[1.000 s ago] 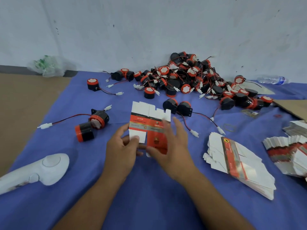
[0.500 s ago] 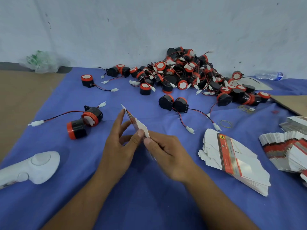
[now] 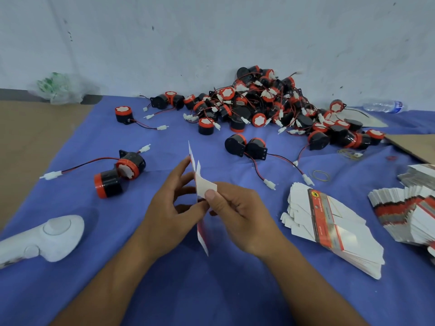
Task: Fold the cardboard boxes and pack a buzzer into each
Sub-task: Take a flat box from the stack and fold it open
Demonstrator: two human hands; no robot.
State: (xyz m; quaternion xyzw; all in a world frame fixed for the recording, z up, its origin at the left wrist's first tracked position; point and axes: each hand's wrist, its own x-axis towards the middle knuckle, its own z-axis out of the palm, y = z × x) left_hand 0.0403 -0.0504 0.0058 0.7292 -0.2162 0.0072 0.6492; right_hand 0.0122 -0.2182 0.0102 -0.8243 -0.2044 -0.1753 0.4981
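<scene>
Both hands hold one flat cardboard box blank (image 3: 202, 184), white with red print, edge-on to the camera above the blue cloth (image 3: 211, 278). My left hand (image 3: 171, 208) grips its left side with fingers spread along the flap. My right hand (image 3: 237, 212) pinches its right side, thumb on top. Two black-and-orange buzzers (image 3: 117, 172) with red wires lie just left of my hands. Another pair of buzzers (image 3: 246, 147) lies beyond my right hand. A big heap of buzzers (image 3: 270, 102) sits against the wall. A banded stack of flat box blanks (image 3: 329, 227) lies to the right.
A white handheld controller (image 3: 47, 236) lies at the near left. A second fanned stack of blanks (image 3: 409, 212) is at the far right edge. Rubber bands (image 3: 321, 175), a plastic bottle (image 3: 383, 105) and a crumpled bag (image 3: 56, 88) lie near the wall. Brown cardboard (image 3: 28, 137) borders the cloth on the left.
The box blank was held flat and face-up a second ago; both hands have turned it edge-on and brought it closer, with the right thumb now pressing its upper flap.
</scene>
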